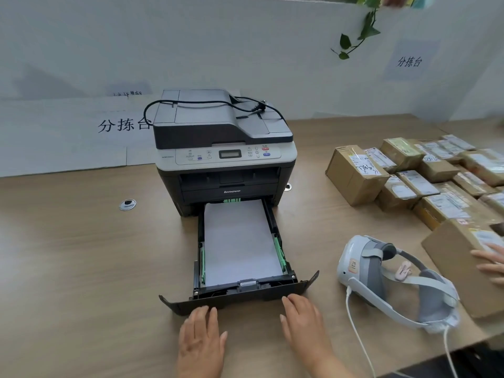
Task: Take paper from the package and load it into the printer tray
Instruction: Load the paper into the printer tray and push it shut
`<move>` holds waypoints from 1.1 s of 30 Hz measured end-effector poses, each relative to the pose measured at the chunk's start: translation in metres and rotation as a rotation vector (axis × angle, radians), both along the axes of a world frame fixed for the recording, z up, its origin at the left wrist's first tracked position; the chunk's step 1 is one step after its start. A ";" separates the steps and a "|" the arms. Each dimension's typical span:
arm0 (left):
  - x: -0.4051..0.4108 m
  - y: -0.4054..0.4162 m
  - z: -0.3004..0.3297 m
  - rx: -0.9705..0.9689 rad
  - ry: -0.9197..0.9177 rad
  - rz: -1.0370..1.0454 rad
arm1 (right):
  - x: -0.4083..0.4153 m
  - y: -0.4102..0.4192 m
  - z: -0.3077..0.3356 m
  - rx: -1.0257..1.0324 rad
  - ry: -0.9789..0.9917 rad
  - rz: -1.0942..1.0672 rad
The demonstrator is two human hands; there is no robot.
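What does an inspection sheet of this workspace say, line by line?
Surface: wooden table.
Job's things: printer; tray pulled out, paper lying flat inside.
Clutter: headset; cardboard parcels on the right.
Grips: left hand and right hand open, fingertips at the tray front.
Cables: black power cord lying on the printer top; white headset cable.
Surroundings: white wall signs; plant vine; another person's hand on a parcel.

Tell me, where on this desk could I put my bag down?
Left of the printer and its open tray the table lies bare, except a small grommet. The right side is crowded: headset beside the tray, parcels beyond it.
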State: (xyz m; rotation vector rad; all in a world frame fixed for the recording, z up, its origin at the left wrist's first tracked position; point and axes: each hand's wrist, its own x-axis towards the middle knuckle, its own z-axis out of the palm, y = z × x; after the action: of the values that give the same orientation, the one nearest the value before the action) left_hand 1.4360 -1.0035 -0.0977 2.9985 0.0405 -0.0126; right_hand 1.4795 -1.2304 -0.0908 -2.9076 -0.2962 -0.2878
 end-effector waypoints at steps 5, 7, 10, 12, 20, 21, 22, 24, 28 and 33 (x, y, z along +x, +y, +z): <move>0.021 0.001 -0.008 -0.006 -0.123 0.067 | 0.015 0.002 -0.006 -0.032 0.023 0.042; 0.035 0.003 -0.005 -0.008 -0.133 0.081 | 0.023 0.002 -0.010 -0.042 -0.011 0.048; 0.044 0.006 -0.002 -0.027 -0.107 0.039 | 0.035 0.004 -0.011 -0.055 -0.046 0.052; 0.048 0.006 -0.003 -0.022 -0.103 0.023 | 0.041 0.004 -0.013 -0.071 -0.076 0.050; 0.088 0.006 -0.001 0.029 -0.097 0.068 | 0.081 0.013 -0.009 -0.070 -0.050 0.024; 0.094 0.007 0.000 0.033 -0.112 0.069 | 0.086 0.014 -0.008 -0.074 -0.036 0.020; 0.100 0.008 0.001 0.040 -0.124 0.071 | 0.092 0.015 -0.007 -0.079 -0.015 0.015; 0.114 0.010 0.002 0.059 -0.156 0.076 | 0.105 0.017 -0.003 -0.089 0.015 0.015; 0.140 0.014 0.003 0.046 -0.183 0.077 | 0.130 0.021 0.002 -0.120 0.058 0.056; 0.174 0.021 -0.001 0.032 -0.170 0.092 | 0.161 0.026 0.006 -0.165 0.071 0.084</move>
State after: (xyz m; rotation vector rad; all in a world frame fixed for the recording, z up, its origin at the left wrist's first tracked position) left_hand 1.6095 -0.9826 -0.0991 3.0142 0.1610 0.2540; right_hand 1.6404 -1.2048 -0.0853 -3.0484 -0.4496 -0.1525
